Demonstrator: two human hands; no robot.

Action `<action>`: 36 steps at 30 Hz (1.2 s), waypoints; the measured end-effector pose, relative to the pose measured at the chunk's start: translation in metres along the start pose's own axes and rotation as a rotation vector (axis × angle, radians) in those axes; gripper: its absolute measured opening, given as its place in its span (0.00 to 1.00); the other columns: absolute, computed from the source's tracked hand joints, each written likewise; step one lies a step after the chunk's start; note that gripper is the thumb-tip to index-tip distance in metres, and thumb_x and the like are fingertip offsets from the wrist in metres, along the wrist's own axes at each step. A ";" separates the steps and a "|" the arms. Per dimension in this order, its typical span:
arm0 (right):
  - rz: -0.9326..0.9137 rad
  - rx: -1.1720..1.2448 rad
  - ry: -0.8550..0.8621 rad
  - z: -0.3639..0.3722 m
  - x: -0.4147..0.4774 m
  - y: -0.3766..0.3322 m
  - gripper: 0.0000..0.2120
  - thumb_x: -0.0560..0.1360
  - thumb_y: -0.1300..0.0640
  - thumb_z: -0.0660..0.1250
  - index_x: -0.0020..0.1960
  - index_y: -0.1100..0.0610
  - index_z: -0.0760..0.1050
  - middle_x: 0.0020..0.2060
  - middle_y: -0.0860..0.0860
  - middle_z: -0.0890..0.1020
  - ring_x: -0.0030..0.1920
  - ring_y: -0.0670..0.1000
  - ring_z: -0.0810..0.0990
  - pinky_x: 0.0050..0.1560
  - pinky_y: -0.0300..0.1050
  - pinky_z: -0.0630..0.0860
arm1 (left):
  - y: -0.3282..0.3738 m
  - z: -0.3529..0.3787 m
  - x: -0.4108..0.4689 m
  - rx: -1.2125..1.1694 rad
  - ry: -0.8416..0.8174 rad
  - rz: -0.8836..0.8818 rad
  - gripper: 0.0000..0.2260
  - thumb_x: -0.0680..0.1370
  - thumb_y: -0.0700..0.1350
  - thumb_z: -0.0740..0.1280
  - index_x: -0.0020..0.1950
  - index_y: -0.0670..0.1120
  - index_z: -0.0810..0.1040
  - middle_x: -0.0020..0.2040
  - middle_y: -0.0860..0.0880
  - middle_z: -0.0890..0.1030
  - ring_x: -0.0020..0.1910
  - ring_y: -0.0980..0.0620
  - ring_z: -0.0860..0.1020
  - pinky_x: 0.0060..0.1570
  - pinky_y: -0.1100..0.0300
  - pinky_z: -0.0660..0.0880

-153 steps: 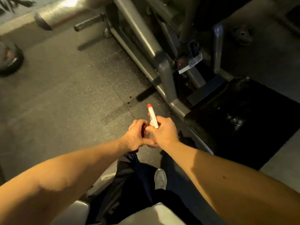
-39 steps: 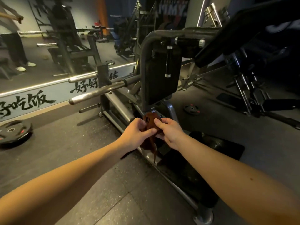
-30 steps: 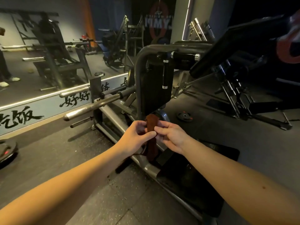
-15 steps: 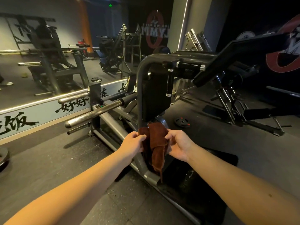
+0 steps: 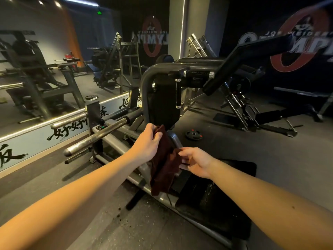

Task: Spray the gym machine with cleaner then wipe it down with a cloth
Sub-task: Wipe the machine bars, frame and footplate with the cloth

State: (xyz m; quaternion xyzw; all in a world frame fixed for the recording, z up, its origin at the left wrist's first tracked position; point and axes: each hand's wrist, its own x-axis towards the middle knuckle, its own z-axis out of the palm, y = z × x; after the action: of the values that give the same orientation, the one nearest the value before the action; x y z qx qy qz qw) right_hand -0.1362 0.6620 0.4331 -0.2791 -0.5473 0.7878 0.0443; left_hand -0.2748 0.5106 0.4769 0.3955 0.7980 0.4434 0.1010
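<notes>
A dark brown cloth (image 5: 163, 166) hangs lengthwise in front of the grey gym machine (image 5: 149, 82). My left hand (image 5: 147, 143) grips the cloth's top corner just below the machine's black pad (image 5: 162, 105). My right hand (image 5: 195, 164) is lower and to the right, its fingertips pinching the cloth's side edge. The spray bottle is not in view.
A chrome weight bar (image 5: 95, 137) juts out toward me at the left. A black floor mat (image 5: 216, 195) lies under the machine's base. A small weight plate (image 5: 193, 135) lies on the floor behind. A mirror wall (image 5: 36, 78) runs along the left; other machines (image 5: 252, 98) stand at the right.
The spray bottle held five seconds ago is gone and the cloth is in both hands. Over the last half second my left hand rose, my right dropped, and the cloth unfolded longer.
</notes>
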 end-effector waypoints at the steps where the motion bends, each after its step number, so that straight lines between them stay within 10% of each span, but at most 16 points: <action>1: -0.012 -0.030 0.010 0.002 0.001 -0.001 0.11 0.78 0.67 0.62 0.49 0.58 0.81 0.48 0.54 0.83 0.53 0.53 0.80 0.65 0.52 0.75 | 0.003 -0.004 0.002 0.031 -0.002 0.038 0.06 0.87 0.50 0.59 0.58 0.48 0.68 0.47 0.50 0.77 0.44 0.52 0.76 0.43 0.54 0.72; 8: -0.199 -0.274 -0.124 0.015 0.008 -0.001 0.23 0.74 0.74 0.67 0.66 0.58 0.77 0.59 0.56 0.84 0.62 0.53 0.82 0.66 0.47 0.74 | 0.015 -0.021 0.007 0.037 -0.164 0.243 0.02 0.86 0.50 0.61 0.55 0.53 0.70 0.49 0.48 0.80 0.47 0.52 0.78 0.48 0.52 0.76; 13: -0.221 -0.587 -0.164 0.021 0.010 0.002 0.10 0.79 0.61 0.72 0.59 0.53 0.84 0.57 0.48 0.87 0.65 0.50 0.81 0.76 0.55 0.67 | 0.008 -0.031 0.009 -0.012 -0.130 0.212 0.04 0.85 0.51 0.63 0.55 0.52 0.73 0.48 0.51 0.82 0.46 0.56 0.80 0.47 0.57 0.78; 20: -0.261 -0.653 -0.101 0.036 0.011 -0.010 0.06 0.83 0.60 0.67 0.58 0.59 0.81 0.50 0.55 0.87 0.54 0.54 0.86 0.58 0.48 0.80 | -0.050 -0.026 0.018 0.071 0.143 -0.147 0.17 0.82 0.59 0.65 0.61 0.46 0.74 0.55 0.49 0.80 0.54 0.48 0.78 0.58 0.49 0.76; 26: -0.224 -0.863 0.069 0.025 0.021 -0.007 0.04 0.82 0.55 0.68 0.54 0.54 0.80 0.50 0.57 0.84 0.55 0.56 0.83 0.62 0.60 0.80 | -0.056 0.025 -0.020 -0.116 -0.208 -0.574 0.17 0.86 0.54 0.60 0.47 0.42 0.78 0.35 0.47 0.82 0.35 0.50 0.79 0.41 0.57 0.78; 31: -0.074 -0.614 0.018 0.014 0.024 -0.001 0.29 0.80 0.61 0.68 0.79 0.52 0.64 0.71 0.57 0.75 0.64 0.57 0.80 0.62 0.60 0.80 | -0.057 0.058 -0.041 -0.360 -0.404 -0.717 0.31 0.86 0.63 0.49 0.71 0.40 0.76 0.69 0.39 0.79 0.67 0.41 0.78 0.67 0.51 0.73; 36: -0.082 -0.500 -0.030 0.014 0.018 -0.005 0.40 0.81 0.68 0.63 0.83 0.42 0.49 0.73 0.56 0.74 0.65 0.57 0.81 0.59 0.56 0.82 | -0.065 0.072 -0.040 -0.778 -0.299 -0.646 0.22 0.86 0.60 0.54 0.65 0.49 0.81 0.62 0.47 0.84 0.57 0.49 0.82 0.53 0.55 0.74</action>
State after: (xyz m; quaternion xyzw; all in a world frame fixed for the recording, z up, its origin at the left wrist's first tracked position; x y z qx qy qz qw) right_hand -0.1593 0.6592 0.4335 -0.2471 -0.7366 0.6296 -0.0023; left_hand -0.2465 0.5084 0.3762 0.1216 0.6327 0.5918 0.4846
